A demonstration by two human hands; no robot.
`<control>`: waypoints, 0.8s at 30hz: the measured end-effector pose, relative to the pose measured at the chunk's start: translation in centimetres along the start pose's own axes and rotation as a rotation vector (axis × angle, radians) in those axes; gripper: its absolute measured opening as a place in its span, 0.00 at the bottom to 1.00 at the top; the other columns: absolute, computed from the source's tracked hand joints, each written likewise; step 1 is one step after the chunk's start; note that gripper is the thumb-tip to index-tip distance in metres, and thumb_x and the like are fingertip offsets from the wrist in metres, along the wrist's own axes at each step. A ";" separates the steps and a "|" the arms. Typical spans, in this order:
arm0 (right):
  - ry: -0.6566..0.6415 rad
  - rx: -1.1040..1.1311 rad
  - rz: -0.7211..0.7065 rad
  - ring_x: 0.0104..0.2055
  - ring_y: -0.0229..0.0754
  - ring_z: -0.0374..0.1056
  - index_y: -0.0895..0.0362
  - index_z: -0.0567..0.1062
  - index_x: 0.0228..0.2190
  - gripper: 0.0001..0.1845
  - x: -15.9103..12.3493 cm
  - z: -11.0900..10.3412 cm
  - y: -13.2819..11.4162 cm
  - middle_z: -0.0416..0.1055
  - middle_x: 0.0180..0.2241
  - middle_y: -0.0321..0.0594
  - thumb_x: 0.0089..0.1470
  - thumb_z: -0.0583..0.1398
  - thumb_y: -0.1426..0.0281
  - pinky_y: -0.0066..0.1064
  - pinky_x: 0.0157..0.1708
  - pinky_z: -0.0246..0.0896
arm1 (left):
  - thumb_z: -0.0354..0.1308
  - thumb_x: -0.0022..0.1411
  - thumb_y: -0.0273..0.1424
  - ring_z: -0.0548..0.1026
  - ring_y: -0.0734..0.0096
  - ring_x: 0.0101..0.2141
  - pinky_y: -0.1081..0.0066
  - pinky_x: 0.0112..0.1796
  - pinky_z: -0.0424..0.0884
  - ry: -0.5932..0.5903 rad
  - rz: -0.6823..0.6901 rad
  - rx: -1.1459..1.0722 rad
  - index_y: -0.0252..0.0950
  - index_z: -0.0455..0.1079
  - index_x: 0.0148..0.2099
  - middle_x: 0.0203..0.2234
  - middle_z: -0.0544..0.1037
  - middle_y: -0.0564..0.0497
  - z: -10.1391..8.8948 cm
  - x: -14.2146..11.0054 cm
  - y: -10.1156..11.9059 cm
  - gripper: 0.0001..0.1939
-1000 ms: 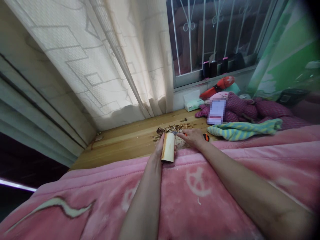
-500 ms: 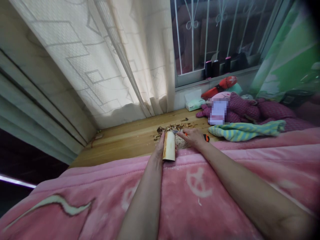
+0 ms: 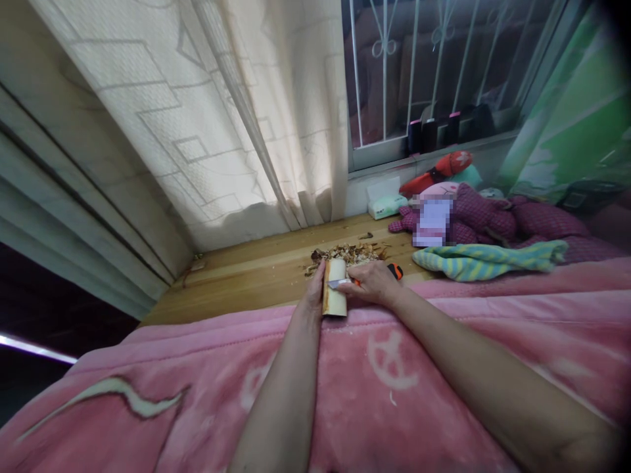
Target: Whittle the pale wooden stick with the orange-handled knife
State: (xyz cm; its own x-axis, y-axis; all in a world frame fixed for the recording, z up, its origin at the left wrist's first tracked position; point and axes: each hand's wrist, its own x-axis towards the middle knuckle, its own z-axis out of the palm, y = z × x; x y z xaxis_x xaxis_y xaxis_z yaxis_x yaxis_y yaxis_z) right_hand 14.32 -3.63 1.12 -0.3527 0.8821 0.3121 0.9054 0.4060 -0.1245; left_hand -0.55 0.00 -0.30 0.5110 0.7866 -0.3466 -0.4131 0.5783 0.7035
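- Head view: a pale bamboo-like piece [image 3: 337, 303] is gripped along its left edge by the left hand [image 3: 316, 290] and is held between the two hands.
- A knife [image 3: 336, 284] is held by the right hand [image 3: 373, 282], whose fingers are curled round the orange-and-black handle; the blade is laid across the face of the piece, its tip pointed toward the left hand.
- Judged from this, a scraping or paring step is in hand on the pale face.
- For the next move, a firm left grip, a shallow blade angle and even pressure would seem to be called for, with the left thumb kept clear of the tip.
- The piece is curved across and straight lengthwise, cream-coloured, with a brown strip beside the left hand; whether it is a full tube cannot be told.
- Just beyond both hands, thin brown and cream shavings [image 3: 345, 252] are heaped on a grained wooden surface [image 3: 241, 279].
- Nearer than the hands, a plush pink blanket [image 3: 197, 368] is spread beneath the forearms [image 3: 288, 387]; right of the right hand, a soft striped cloth [image 3: 486, 261] is crumpled.
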 end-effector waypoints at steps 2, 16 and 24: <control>0.007 0.005 -0.029 0.31 0.40 0.67 0.57 0.74 0.29 0.33 -0.1 -0.1 -0.2 0.74 0.30 0.44 0.52 0.42 0.46 0.27 0.27 0.47 | 0.41 0.61 0.44 0.72 0.71 0.19 0.73 0.23 0.69 0.026 0.001 -0.011 0.28 0.69 0.36 0.20 0.74 0.46 0.1 0.1 0.0 0.25; 0.033 0.010 0.036 0.34 0.38 0.67 0.54 0.75 0.32 0.30 0.3 1.3 0.6 0.74 0.31 0.42 0.53 0.43 0.47 0.26 0.27 0.47 | 0.37 0.57 0.52 0.68 0.70 0.12 0.72 0.15 0.64 0.113 -0.052 0.211 0.29 0.69 0.35 0.13 0.71 0.47 -0.3 0.9 0.0 0.32; 0.030 -0.053 0.183 0.33 0.40 0.68 0.54 0.74 0.31 0.32 0.3 1.1 2.5 0.74 0.30 0.42 0.53 0.40 0.47 0.27 0.27 0.48 | 0.33 0.57 0.52 0.70 0.67 0.13 0.71 0.16 0.65 0.049 -0.111 0.219 0.31 0.67 0.29 0.14 0.71 0.45 0.1 0.1 0.3 0.32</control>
State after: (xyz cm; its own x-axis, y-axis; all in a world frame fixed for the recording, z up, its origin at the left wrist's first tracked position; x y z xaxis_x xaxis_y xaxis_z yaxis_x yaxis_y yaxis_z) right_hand 16.18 -2.13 -0.14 -0.1747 0.9323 0.3166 0.9651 0.2258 -0.1324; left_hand -0.62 0.22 -0.06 0.5053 0.7331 -0.4553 -0.1805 0.6057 0.7750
